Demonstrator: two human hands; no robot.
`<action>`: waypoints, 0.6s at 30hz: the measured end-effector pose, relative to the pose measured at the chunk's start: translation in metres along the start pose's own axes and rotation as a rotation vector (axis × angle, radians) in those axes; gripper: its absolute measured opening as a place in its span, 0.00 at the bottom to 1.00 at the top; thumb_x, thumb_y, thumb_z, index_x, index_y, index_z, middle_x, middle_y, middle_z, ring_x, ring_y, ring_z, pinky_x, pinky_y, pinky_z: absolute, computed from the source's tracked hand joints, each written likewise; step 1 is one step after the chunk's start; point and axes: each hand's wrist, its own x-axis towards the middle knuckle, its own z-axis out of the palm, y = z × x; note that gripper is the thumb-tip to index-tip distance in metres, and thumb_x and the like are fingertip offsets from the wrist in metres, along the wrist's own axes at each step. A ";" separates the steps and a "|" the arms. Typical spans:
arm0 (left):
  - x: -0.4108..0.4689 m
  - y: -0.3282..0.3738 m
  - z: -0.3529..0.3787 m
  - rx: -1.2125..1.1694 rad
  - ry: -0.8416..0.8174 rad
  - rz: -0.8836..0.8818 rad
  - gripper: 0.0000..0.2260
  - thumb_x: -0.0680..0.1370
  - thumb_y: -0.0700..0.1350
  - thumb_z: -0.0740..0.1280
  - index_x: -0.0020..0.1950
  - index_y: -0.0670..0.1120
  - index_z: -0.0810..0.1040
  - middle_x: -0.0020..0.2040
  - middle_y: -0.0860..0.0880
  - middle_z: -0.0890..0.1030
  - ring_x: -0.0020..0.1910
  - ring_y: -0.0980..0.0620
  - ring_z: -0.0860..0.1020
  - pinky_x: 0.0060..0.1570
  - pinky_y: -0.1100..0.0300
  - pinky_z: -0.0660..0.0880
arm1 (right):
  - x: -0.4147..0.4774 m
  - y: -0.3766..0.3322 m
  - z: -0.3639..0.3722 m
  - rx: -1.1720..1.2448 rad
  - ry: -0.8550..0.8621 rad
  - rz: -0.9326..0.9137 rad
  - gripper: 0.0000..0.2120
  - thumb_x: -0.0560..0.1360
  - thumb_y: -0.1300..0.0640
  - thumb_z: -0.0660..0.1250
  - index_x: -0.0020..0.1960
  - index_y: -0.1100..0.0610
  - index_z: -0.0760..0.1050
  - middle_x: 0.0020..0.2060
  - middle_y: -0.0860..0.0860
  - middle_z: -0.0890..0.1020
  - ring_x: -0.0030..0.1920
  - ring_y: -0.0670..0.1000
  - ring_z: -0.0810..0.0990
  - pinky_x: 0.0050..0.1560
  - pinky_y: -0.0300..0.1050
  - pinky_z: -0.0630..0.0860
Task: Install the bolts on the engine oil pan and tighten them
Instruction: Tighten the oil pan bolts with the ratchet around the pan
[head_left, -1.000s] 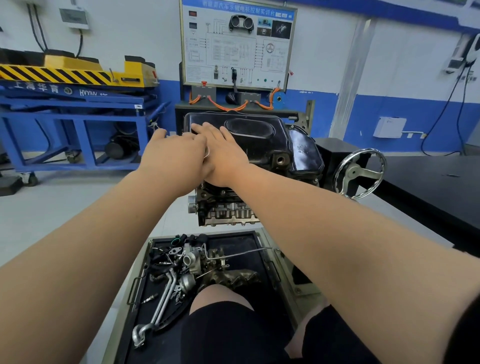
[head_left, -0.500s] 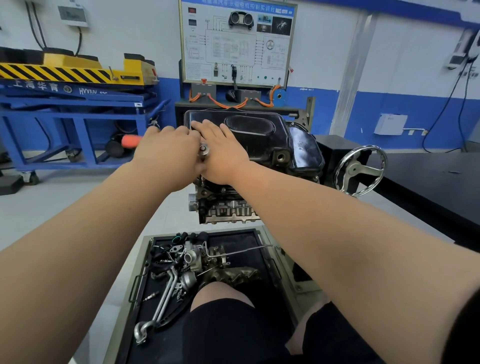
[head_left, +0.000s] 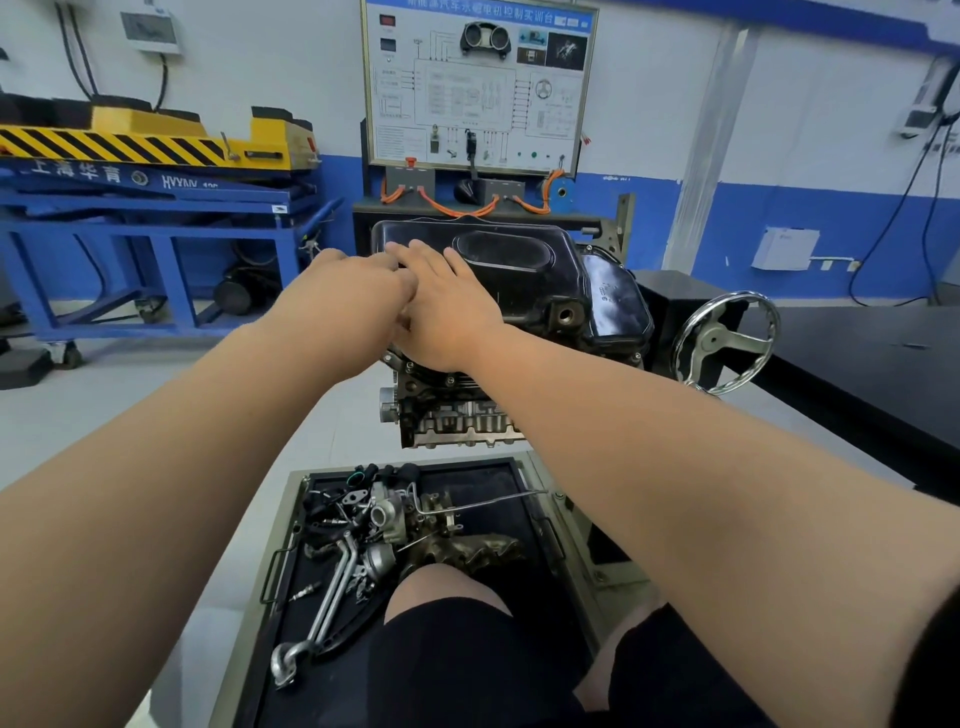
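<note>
The black oil pan (head_left: 519, 270) sits on top of the upturned engine (head_left: 457, 415) straight ahead. Both hands meet at the pan's near left edge. My left hand (head_left: 353, 296) is curled, knuckles up, around a ratchet wrench that it hides from view. My right hand (head_left: 447, 306) lies flat with straight fingers on the pan, pressing down right beside the left hand. The bolt under the hands is hidden.
A tray (head_left: 240, 649) of loose engine parts (head_left: 374, 525) lies below the engine, by my knees. A steel handwheel (head_left: 724, 343) sticks out on the right, next to a black bench (head_left: 857, 364). A blue and yellow lift table (head_left: 156, 208) stands at the left, a wiring board (head_left: 478, 83) behind.
Half a second ago the wrench's orange handle and metal head showed beside my left hand. That hand has swung right, and both are now covered. My right hand stayed put.
</note>
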 end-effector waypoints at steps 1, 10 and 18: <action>-0.001 0.003 -0.002 -0.010 0.020 0.015 0.12 0.80 0.46 0.61 0.63 0.47 0.72 0.57 0.48 0.74 0.50 0.46 0.76 0.53 0.52 0.69 | 0.000 0.000 -0.001 0.011 -0.010 0.001 0.32 0.77 0.43 0.54 0.78 0.53 0.51 0.77 0.51 0.52 0.77 0.53 0.46 0.75 0.54 0.42; -0.005 0.017 -0.009 -0.393 0.073 -0.105 0.15 0.79 0.44 0.63 0.65 0.44 0.73 0.61 0.45 0.71 0.54 0.43 0.74 0.53 0.50 0.73 | -0.002 0.002 -0.018 0.213 -0.091 0.020 0.38 0.73 0.44 0.63 0.77 0.55 0.53 0.75 0.52 0.59 0.76 0.52 0.51 0.76 0.52 0.44; -0.001 0.012 -0.005 -0.479 0.170 -0.093 0.15 0.78 0.43 0.65 0.64 0.46 0.75 0.59 0.46 0.73 0.54 0.43 0.75 0.53 0.49 0.73 | -0.025 0.009 -0.045 0.376 -0.069 -0.069 0.04 0.72 0.57 0.63 0.40 0.52 0.69 0.33 0.43 0.71 0.40 0.51 0.74 0.38 0.43 0.66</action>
